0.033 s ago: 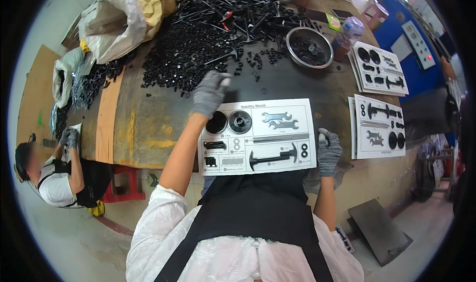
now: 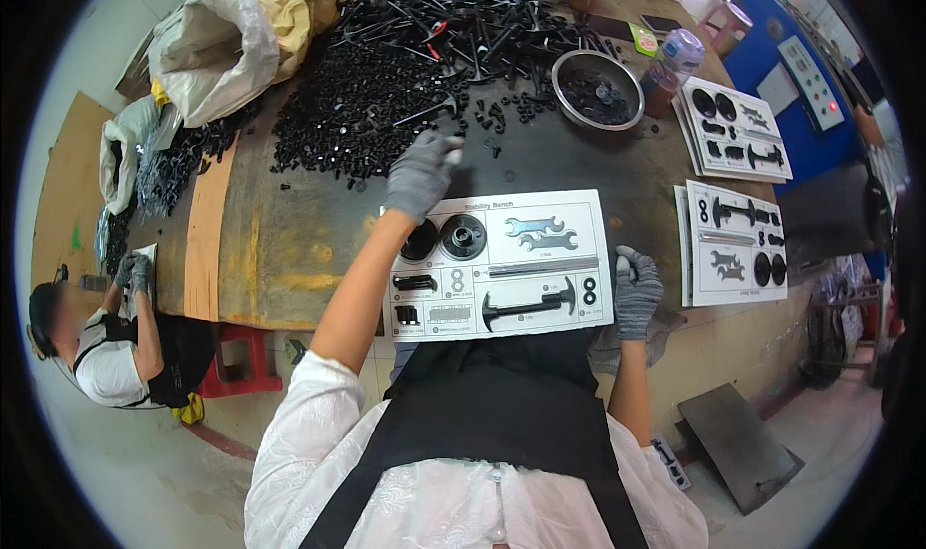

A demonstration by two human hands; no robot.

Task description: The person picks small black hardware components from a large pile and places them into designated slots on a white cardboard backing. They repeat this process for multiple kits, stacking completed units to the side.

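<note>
Card overhangs surface, likely for easy reach; my left hand, right hand both curled, can't tell if fingers pinch anything.

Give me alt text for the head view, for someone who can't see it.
A gray-knit-gloved left hand is near a heap of small black hardware pieces on a dark worktable. The gray-gloved right hand is by the right edge of a white rectangular card showing black discs and silver wrenches.
</note>
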